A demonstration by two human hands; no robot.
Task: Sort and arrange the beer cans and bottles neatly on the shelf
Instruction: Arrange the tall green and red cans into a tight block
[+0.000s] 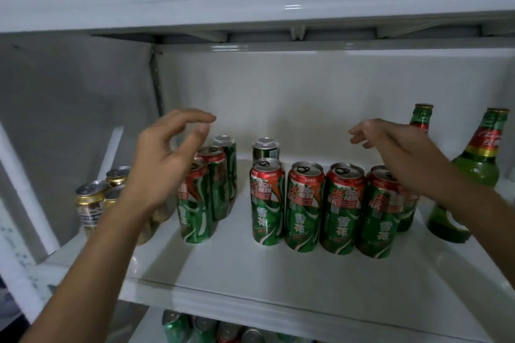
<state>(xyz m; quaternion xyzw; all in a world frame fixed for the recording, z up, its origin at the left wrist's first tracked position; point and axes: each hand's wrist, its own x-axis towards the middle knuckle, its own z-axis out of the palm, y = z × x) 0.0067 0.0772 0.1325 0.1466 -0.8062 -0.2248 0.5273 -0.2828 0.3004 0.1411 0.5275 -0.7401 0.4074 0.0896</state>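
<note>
While both my arms reach into the white shelf (278,267), neither hand holds anything. My left hand (164,161) hangs above the left group of cans, fingers loosely curved, thumb and forefinger apart, touching nothing I can see. My right hand (390,142) hovers over the right end of the front row, fingers relaxed and drooping, empty too.

Front row: four green-and-red beer cans (306,203) standing upright side by side, touching or nearly so, labels facing me. A fifth can (408,209) of the same kind sits just behind the rightmost one, mostly hidden by my right wrist. One more green can (266,147) stands behind the leftmost can of that row.

Left of a gap, three more green-and-red cans (209,189) stand one behind another, partly covered by my left hand. Further left, near the side wall, gold-topped cans (92,203) are clustered together; my forearm hides part of them, count unclear.

Right side: a green bottle (473,175) with a red and gold neck label stands upright near the shelf front, and a second green bottle (422,117) stands behind it toward the back wall, only its neck showing above my hand.

Below, the lower shelf shows tops of more cans (211,328).
</note>
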